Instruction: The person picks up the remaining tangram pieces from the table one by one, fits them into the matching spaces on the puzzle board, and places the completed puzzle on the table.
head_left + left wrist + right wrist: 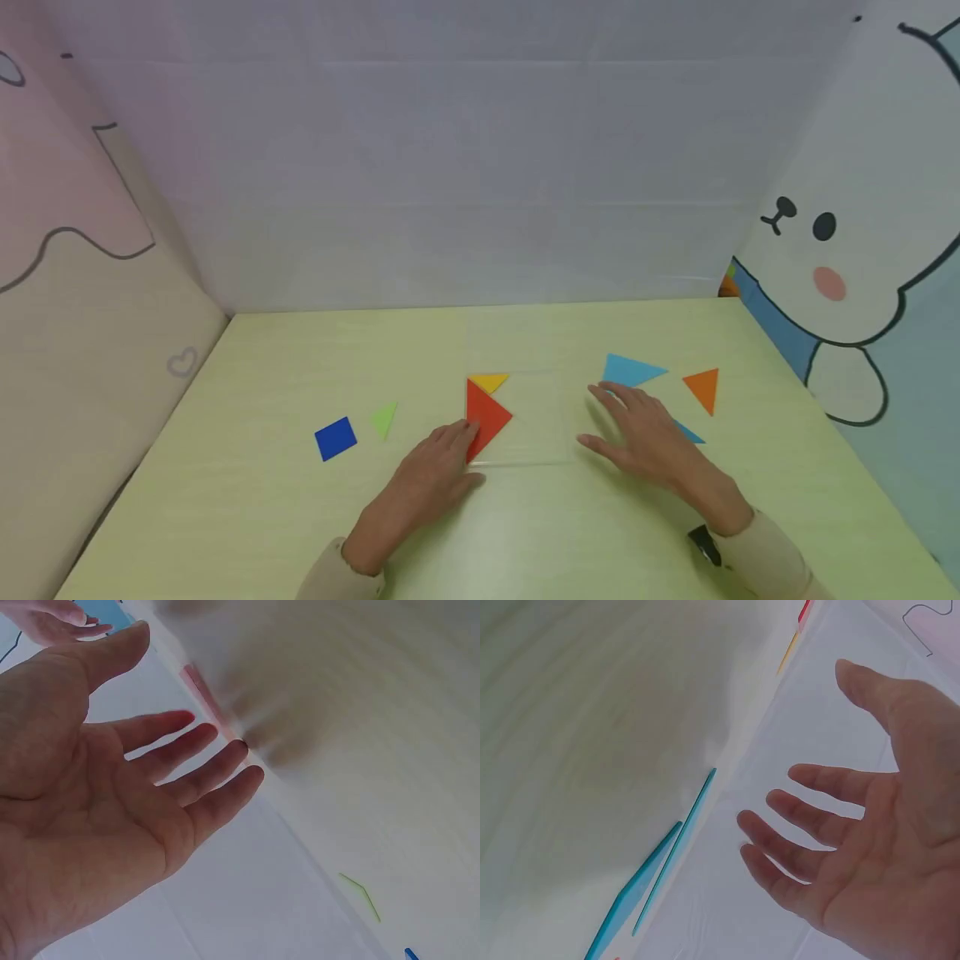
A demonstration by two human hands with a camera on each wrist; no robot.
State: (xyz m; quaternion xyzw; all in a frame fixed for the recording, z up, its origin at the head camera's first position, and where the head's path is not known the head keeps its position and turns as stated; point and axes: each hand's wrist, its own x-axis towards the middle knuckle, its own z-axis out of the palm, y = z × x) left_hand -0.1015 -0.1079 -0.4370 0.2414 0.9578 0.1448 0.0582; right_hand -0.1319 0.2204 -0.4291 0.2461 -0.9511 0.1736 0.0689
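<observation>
With outstretched fingers, my left hand (433, 471) reaches the left edge of a large red triangle (486, 417). In the left wrist view that hand (142, 787) has its fingers apart, their tips close by the red piece. The triangle lies at the left side of a clear square tray (562, 442), with a small yellow triangle (490, 382) just behind it. My right hand (645, 433), fingers spread and holding nothing, is over the table to the right of the tray. A light blue triangle (630, 369) lies beyond its fingertips; another light blue piece (688, 432) is partly hidden behind it.
A dark blue square (335, 438) and a light green triangle (385, 419) lie on the left of the pale table (225, 500). An orange triangle (705, 389) lies at the far right. Cloth walls with cartoon drawings enclose the back and sides.
</observation>
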